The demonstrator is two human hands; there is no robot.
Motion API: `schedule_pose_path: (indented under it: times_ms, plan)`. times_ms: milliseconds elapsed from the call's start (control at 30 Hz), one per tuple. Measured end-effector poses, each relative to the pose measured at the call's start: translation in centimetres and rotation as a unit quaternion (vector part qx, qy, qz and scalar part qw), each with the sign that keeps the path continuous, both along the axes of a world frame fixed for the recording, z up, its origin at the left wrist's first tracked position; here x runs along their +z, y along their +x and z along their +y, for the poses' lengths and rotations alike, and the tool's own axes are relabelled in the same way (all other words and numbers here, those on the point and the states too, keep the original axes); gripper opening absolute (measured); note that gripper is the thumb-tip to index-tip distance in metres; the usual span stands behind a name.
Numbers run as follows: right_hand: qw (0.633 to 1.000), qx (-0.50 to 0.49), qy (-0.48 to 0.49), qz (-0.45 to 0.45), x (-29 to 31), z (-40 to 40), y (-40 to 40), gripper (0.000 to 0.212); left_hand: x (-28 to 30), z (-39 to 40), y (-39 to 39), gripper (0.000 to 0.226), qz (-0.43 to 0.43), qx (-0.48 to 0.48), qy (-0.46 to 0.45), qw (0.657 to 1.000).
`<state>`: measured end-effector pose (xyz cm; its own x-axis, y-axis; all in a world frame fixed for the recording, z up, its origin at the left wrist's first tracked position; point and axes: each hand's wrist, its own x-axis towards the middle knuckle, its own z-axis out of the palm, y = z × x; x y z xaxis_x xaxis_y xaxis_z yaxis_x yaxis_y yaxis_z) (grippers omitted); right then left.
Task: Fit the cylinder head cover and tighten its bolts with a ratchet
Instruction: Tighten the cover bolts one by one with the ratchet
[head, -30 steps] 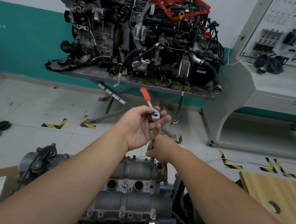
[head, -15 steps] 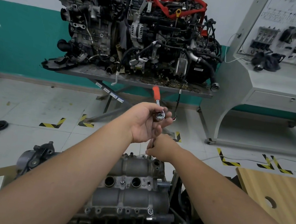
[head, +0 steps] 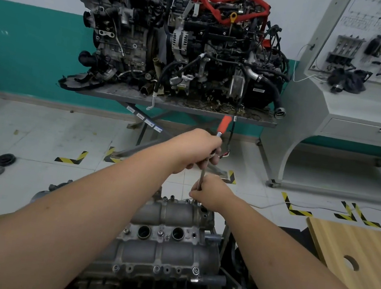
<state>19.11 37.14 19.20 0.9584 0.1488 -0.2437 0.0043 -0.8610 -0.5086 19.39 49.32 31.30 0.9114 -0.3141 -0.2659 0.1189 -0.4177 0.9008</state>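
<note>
Head view: both hands on the ratchet above the cylinder head cover

Two complete engines (head: 180, 41) stand on a steel tabletop (head: 189, 109) against the wall. Nearer, the grey cylinder head cover (head: 169, 247) sits on the engine below the forearms. The left hand (head: 198, 150) curls around the head of the ratchet (head: 224, 124), its orange handle pointing up. The right hand (head: 212, 192) pinches the extension bar (head: 201, 179) at the cover's far edge.

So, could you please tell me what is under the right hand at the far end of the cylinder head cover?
The right hand pinches the ratchet's extension bar above the cylinder head cover. The bar's lower end and whatever bolt it meets are covered by the hand. The left hand grips the ratchet above.
</note>
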Motion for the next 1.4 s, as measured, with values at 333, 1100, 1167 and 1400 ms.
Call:
schedule_pose_path:
  times_ms: [333,1100,1167,1400]
  plan:
    - [1.000,-0.016,-0.014,-0.013,-0.9,0.1,-0.5,0.023,-1.0,0.4,-0.2,0.031,-0.541,-0.217,0.471,0.663]
    - [0.996,-0.066,-0.053,0.029,-1.6,1.1,-0.5,0.030,-5.7,-1.0,-2.6,0.027,-0.006,0.232,-0.419,0.878]
    - [0.995,-0.076,-0.033,0.046,-1.5,1.1,-0.4,0.031,-5.6,-0.8,-2.4,0.028,0.014,0.223,-0.414,0.882]
    - [0.994,-0.058,0.017,0.094,-0.3,0.4,-0.1,0.023,-3.6,-0.3,-1.9,0.010,0.041,0.078,-0.295,0.951]
